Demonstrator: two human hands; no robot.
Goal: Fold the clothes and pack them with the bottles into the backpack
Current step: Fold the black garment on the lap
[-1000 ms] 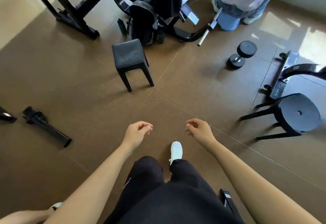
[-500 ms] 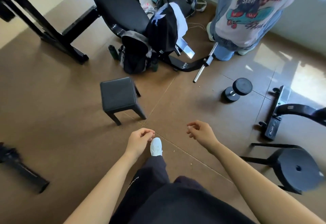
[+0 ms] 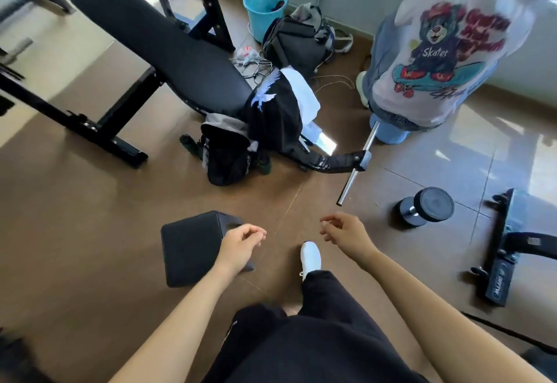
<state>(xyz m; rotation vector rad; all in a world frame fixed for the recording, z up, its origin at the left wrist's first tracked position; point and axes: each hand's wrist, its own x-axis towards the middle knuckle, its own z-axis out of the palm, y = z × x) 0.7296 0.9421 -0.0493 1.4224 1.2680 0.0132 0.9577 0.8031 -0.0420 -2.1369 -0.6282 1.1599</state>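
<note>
Both hands hang in the air in front of the person, above the brown floor, and hold nothing. The left hand has its fingers loosely curled, the tips near the thumb, and it hovers over the near corner of a small black stool. The right hand is also relaxed, with its fingers half bent and slightly spread. Between the two arms a white shoe stands on the floor below black trousers.

Well ahead of the hands, the black backpack stands on the floor against the near end of a black weight bench. A black garment with a white bird print is draped over the end of that padded surface and hangs down onto the top of the backpack. A white garment lies just behind it. One dark green bottle stands on the floor just left of the backpack, and another stands at its right side.

A steel bar sticks out from the bench frame, and a black dumbbell lies on the floor to its right. Farther back, by the wall, are a blue bucket and a second dark bag. Another person in a white T-shirt with a bear print crouches at the upper right.
</note>
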